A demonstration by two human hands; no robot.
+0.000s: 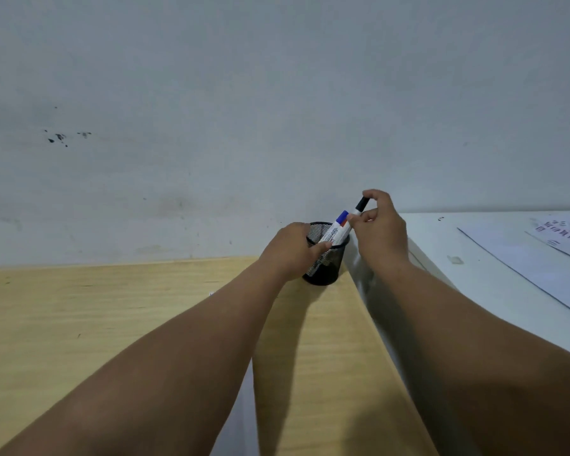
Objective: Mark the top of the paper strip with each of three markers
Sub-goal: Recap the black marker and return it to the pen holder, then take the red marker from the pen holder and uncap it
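Observation:
A black mesh pen cup (326,268) stands on the wooden table against the wall. My left hand (292,250) grips the cup's near side. A white marker (341,223) with a blue band and a black cap leans out of the cup, its lower end inside. My right hand (380,227) pinches the marker at its capped upper end. A narrow white paper strip (241,406) lies on the table between my forearms, mostly hidden by my left arm.
The wooden table (96,317) spreads to the left, up to a grey wall (244,110). A white desk (468,274) adjoins on the right, bearing white sheets (540,268), one with dark marks at the far right edge.

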